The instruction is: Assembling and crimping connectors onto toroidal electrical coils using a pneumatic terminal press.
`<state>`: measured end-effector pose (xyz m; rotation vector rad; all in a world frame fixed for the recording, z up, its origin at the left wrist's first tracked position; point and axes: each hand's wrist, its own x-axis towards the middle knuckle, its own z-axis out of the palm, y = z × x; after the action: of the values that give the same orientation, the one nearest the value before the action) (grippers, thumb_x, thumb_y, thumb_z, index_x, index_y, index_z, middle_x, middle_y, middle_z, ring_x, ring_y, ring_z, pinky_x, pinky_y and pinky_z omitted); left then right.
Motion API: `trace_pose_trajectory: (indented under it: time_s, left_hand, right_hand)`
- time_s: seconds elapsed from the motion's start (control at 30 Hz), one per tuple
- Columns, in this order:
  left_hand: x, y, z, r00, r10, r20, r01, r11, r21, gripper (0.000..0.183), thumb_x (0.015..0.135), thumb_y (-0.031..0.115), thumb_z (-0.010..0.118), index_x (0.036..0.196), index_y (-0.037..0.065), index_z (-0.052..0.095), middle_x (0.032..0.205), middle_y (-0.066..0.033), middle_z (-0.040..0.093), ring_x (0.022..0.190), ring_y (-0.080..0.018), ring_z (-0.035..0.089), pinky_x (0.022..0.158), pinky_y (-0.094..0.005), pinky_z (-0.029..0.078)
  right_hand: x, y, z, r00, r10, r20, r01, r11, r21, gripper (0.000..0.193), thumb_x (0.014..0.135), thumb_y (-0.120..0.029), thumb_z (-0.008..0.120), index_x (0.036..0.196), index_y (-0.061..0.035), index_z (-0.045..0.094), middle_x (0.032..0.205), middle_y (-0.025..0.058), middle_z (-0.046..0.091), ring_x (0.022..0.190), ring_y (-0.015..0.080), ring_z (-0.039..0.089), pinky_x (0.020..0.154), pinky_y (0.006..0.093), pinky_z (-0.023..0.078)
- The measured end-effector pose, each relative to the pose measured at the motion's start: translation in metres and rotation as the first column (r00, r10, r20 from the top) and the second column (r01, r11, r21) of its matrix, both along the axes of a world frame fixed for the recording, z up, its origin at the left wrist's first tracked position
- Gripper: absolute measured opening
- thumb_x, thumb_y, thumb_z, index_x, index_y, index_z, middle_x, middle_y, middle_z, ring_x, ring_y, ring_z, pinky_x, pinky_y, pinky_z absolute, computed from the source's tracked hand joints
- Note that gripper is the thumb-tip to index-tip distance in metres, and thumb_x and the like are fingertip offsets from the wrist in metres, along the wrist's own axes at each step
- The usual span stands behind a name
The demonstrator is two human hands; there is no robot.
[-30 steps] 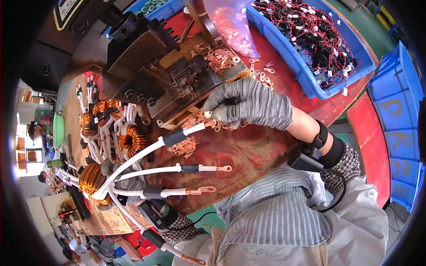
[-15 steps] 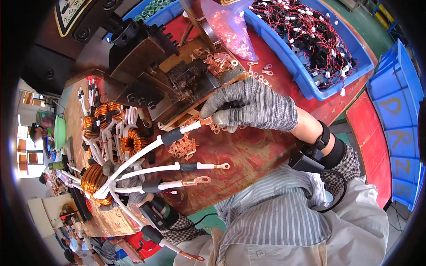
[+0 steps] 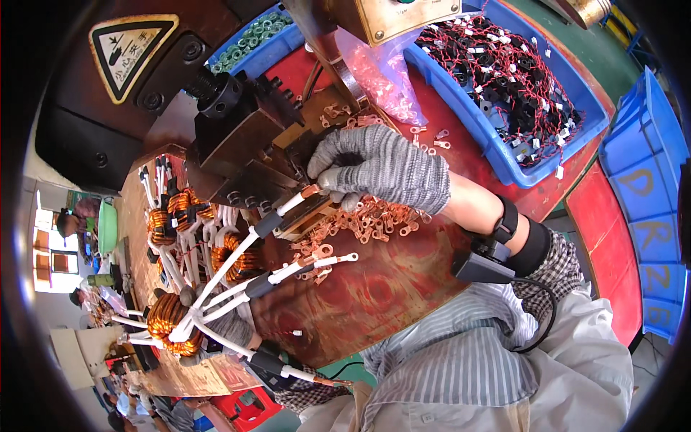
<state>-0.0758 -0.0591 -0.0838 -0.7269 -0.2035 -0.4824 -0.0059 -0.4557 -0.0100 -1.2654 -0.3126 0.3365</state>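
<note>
My gloved right hand (image 3: 385, 167) pinches a copper cable lug (image 3: 311, 191) at the end of one white lead (image 3: 229, 268). That lug is right beside the die area of a black press (image 3: 237, 137). My gloved left hand (image 3: 234, 327) is closed round a toroidal coil (image 3: 169, 324) wound with copper wire; the leads hide part of its fingers. Other white leads with black sleeves fan out from the coil, some tipped with copper lugs, one (image 3: 331, 381) hanging near the table's front edge. Loose copper lugs (image 3: 378, 219) lie heaped below my right hand.
More wound coils (image 3: 234, 257) with white leads lie left of the press. Behind stand a blue bin (image 3: 529, 155) of black parts with red wires, a bag of lugs (image 3: 381, 83) and a blue bin (image 3: 291, 39) of green rings. Other people are at the far left.
My right hand has moved left and slightly up, bringing the lead's lug close to the press die. The coil has shifted a little to the right and down, and its other leads have swung.
</note>
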Motion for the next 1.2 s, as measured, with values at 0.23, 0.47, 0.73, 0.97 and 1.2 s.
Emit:
trace_pose_trajectory:
  time_s: [0.23, 0.47, 0.73, 0.97, 1.2]
  left_hand:
    - [-0.004, -0.030, 0.014, 0.699, 0.573, 0.429, -0.675, 0.329, 0.660, 0.032, 0.082, 0.022, 0.052, 0.104, 0.000, 0.045, 0.098, -0.0114, 0.047, 0.088, -0.0187, 0.049, 0.080, -0.0321, 0.041]
    - [-0.002, -0.034, 0.019, 0.656, 0.580, 0.483, -0.713, 0.267, 0.648, 0.049, 0.075, 0.029, 0.057, 0.110, -0.001, 0.041, 0.106, -0.0127, 0.044, 0.096, -0.0213, 0.045, 0.086, -0.0351, 0.036]
    - [-0.005, -0.022, 0.024, 0.624, 0.595, 0.507, -0.731, 0.214, 0.648, 0.069, 0.068, 0.037, 0.063, 0.117, -0.002, 0.035, 0.115, -0.0143, 0.040, 0.105, -0.0243, 0.041, 0.093, -0.0386, 0.030]
    - [-0.004, -0.024, 0.026, 0.601, 0.594, 0.535, -0.749, 0.186, 0.636, 0.087, 0.061, 0.045, 0.069, 0.123, -0.003, 0.031, 0.123, -0.0156, 0.036, 0.113, -0.0269, 0.037, 0.099, -0.0416, 0.025]
    - [-0.007, -0.036, 0.023, 0.542, 0.592, 0.596, -0.792, 0.122, 0.599, 0.105, 0.054, 0.052, 0.074, 0.129, -0.004, 0.026, 0.131, -0.0170, 0.033, 0.121, -0.0295, 0.033, 0.105, -0.0447, 0.020]
  right_hand:
    - [0.011, 0.005, 0.004, 0.999, -0.053, -0.015, 0.052, 0.997, -0.064, 0.018, 0.077, -0.006, 0.058, 0.092, 0.0037, 0.058, 0.073, 0.0100, 0.061, 0.059, 0.0142, 0.060, 0.053, 0.0238, 0.053]
    - [0.017, 0.010, -0.002, 0.995, -0.100, -0.019, 0.100, 0.995, -0.006, 0.018, 0.076, -0.008, 0.059, 0.091, 0.0027, 0.060, 0.072, 0.0106, 0.062, 0.058, 0.0139, 0.061, 0.052, 0.0234, 0.052]
    - [0.016, 0.005, 0.003, 0.982, -0.136, 0.133, 0.164, 0.959, -0.231, 0.019, 0.077, -0.010, 0.060, 0.093, 0.0009, 0.059, 0.080, 0.0069, 0.062, 0.066, 0.0118, 0.060, 0.057, 0.0244, 0.051]
    - [0.017, 0.006, 0.001, 0.981, -0.139, 0.137, 0.166, 0.965, -0.204, 0.020, 0.075, -0.010, 0.062, 0.093, 0.0001, 0.060, 0.079, 0.0065, 0.063, 0.065, 0.0114, 0.060, 0.057, 0.0242, 0.050]
    - [0.017, 0.006, -0.006, 0.904, -0.250, 0.348, 0.343, 0.909, -0.236, 0.019, 0.077, -0.013, 0.061, 0.091, -0.0006, 0.060, 0.078, 0.0061, 0.063, 0.067, 0.0104, 0.058, 0.058, 0.0237, 0.048]
